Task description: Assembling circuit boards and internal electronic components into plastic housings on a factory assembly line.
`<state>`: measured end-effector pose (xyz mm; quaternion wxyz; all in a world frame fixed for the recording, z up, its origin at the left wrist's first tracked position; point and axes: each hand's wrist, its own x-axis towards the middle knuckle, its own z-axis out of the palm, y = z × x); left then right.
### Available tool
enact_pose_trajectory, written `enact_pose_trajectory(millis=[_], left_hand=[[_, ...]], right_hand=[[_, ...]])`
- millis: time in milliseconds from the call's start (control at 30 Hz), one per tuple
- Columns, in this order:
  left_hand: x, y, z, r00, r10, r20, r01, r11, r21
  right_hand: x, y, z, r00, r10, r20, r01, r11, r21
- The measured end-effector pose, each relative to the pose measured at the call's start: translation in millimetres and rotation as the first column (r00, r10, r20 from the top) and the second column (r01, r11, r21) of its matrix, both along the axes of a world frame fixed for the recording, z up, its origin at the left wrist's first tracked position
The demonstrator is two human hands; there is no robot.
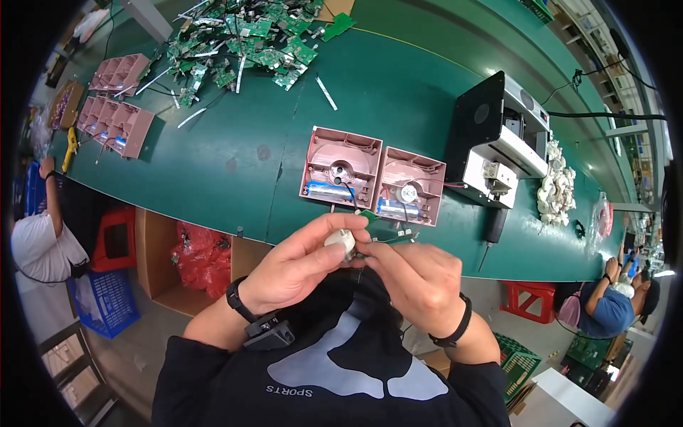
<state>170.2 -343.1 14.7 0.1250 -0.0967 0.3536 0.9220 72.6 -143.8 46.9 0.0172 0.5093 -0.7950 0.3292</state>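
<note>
Above the table's near edge, my left hand (295, 265) grips a small white round part (342, 240) between thumb and fingers. My right hand (425, 283) is closed in a pinch right beside that part; its fingertips hide what they hold. Thin dark wires with small white connectors (404, 233) stick out just beyond the right fingers, and a bit of green board (368, 215) shows behind the left fingertips. Past my hands lie two open pink housings, the left one (346, 151) and the right one (435, 171), each with a blue cylindrical battery (330, 191) and wires inside.
Green circuit boards (249, 43) are heaped at the far left, with more pink housings (117, 124) nearer. A black-and-white machine (498, 135) stands right, beside a black-handled tool (495, 226) and white parts (557, 186). Other people sit at both sides. Below the table, a box holds red bags (203, 260).
</note>
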Motion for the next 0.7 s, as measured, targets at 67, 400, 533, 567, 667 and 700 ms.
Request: enact_pose_trajectory(millis=[67, 400, 533, 567, 667, 700], left_hand=[[3.8, -1.1, -0.5, 1.000, 0.001, 0.006, -0.001, 1.000, -0.013], [20.7, -11.9, -13.0, 0.999, 0.019, -0.026, -0.014, 0.981, 0.193], [20.7, -14.0, -15.3, 0.999, -0.008, -0.051, 0.016, 0.990, 0.142], [18.1, -12.8, -14.6, 0.999, -0.005, -0.052, 0.012, 0.989, 0.150], [9.9, -4.2, -9.8, 0.970, 0.173, -0.170, -0.183, 0.982, -0.045], [10.5, -7.0, -12.0, 0.970, 0.180, -0.164, -0.189, 0.981, -0.041]], right_hand=[[-2.8, 0.4, 0.6, 0.998, 0.013, -0.059, -0.017, 0.998, -0.060], [6.4, -36.0, 5.1, 0.997, -0.014, -0.082, 0.009, 0.998, -0.061], [2.8, -40.9, 8.6, 0.998, 0.033, -0.053, -0.036, 0.998, -0.044], [3.2, -41.1, 9.6, 0.998, 0.031, -0.062, -0.034, 0.999, -0.034], [-5.4, -38.4, 19.5, 0.997, -0.013, -0.079, 0.010, 0.999, -0.032], [-10.6, -35.5, 24.6, 0.995, -0.053, -0.086, 0.049, 0.998, -0.050]])
